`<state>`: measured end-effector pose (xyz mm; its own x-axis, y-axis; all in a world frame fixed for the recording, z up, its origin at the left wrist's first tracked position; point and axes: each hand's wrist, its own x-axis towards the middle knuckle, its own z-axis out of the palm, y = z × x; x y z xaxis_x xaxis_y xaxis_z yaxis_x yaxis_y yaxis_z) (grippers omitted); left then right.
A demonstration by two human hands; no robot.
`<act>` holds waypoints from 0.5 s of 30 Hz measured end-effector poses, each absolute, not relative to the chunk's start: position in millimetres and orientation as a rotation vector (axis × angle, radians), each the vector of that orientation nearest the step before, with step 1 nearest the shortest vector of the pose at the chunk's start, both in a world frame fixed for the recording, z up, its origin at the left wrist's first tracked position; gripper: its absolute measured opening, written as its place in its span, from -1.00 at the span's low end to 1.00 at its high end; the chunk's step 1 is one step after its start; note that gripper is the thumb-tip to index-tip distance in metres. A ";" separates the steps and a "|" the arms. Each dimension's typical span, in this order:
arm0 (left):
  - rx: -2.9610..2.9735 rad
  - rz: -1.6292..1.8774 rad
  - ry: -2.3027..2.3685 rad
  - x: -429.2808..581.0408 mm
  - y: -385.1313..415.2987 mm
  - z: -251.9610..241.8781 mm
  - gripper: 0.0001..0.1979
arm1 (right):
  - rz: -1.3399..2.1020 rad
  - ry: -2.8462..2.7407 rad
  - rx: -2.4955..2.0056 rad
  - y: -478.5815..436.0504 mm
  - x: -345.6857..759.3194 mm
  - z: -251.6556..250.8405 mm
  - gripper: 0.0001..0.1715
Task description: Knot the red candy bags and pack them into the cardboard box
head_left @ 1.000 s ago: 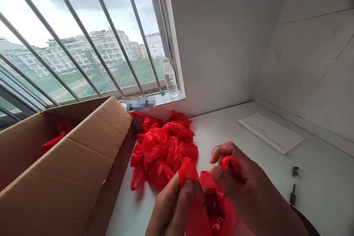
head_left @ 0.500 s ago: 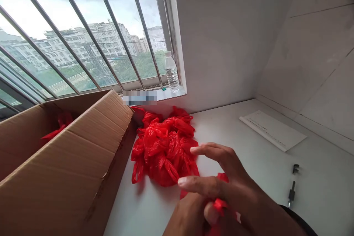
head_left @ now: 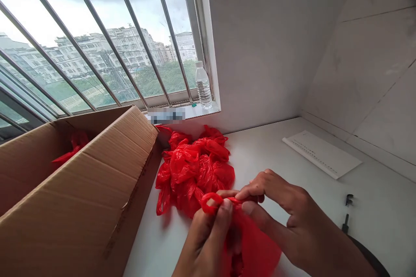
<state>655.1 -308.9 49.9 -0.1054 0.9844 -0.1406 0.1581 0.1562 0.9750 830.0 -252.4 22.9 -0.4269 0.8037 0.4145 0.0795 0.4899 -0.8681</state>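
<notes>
A thin red plastic bag (head_left: 260, 242) hangs between my two hands, low in the head view. My left hand (head_left: 208, 233) pinches its twisted top, and a small red loop sticks out by the thumb and forefinger. From the right, my right hand (head_left: 282, 212) has its thumb and fingers closed on the same twisted part. Dark shapes show inside the bag, too hidden to name. Just beyond my hands lies a heap of crumpled red plastic bags (head_left: 191, 169) on the white table (head_left: 152, 238).
An open cardboard box (head_left: 81, 199) fills the left side, with some red plastic (head_left: 73, 147) inside. A water bottle (head_left: 203, 86) stands on the sill by the barred window. To the right lie a white notepad (head_left: 321, 153) and a black pen (head_left: 345, 225) beside its cap (head_left: 349, 200).
My right hand's fingers, spread before, have come together on the bag's top. My left hand has risen with the bag, and a red loop now shows at its fingertips.
</notes>
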 end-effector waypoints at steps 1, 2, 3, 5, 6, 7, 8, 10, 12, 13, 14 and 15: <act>1.138 1.092 1.479 652.9 -307.4 47.2 -0.66 | 1.023 -1.830 -0.761 -252.4 830.0 22.6 -0.82; 1.119 1.107 1.497 650.6 -305.4 45.0 -0.67 | 1.037 -1.825 -0.782 -252.7 830.0 22.4 -0.80; 1.112 1.123 1.516 648.5 -303.1 43.4 -0.68 | 1.049 -1.822 -0.802 -253.0 830.2 22.1 -0.79; 1.120 1.144 1.522 645.6 -298.4 43.0 -0.71 | 1.059 -1.845 -0.830 -253.8 831.1 22.1 -0.82; 1.140 1.140 1.495 645.1 -296.5 44.4 -0.73 | 1.064 -1.875 -0.835 -254.1 832.0 22.4 -0.85; 1.176 1.120 1.451 645.3 -294.9 46.8 -0.74 | 1.072 -1.905 -0.838 -254.4 833.0 22.9 -0.87; 1.226 1.080 1.398 645.9 -293.8 49.9 -0.73 | 1.087 -1.931 -0.838 -254.4 834.2 23.4 -0.87; 1.316 0.983 1.320 647.9 -293.0 56.2 -0.71 | 1.137 -1.940 -0.843 -253.9 836.3 24.2 -0.88; 1.371 0.914 1.303 649.6 -294.0 59.8 -0.75 | 1.183 -1.900 -0.845 -252.1 836.7 23.9 -0.93; 1.399 0.907 1.301 650.0 -295.0 59.8 -0.76 | 1.198 -1.878 -0.828 -250.7 836.0 23.2 -0.92; 1.442 0.911 1.293 650.1 -296.4 58.7 -0.75 | 1.209 -1.863 -0.797 -249.1 834.6 22.2 -0.89; 1.502 0.917 1.275 650.0 -297.9 56.6 -0.74 | 1.222 -1.854 -0.755 -247.3 832.6 20.9 -0.83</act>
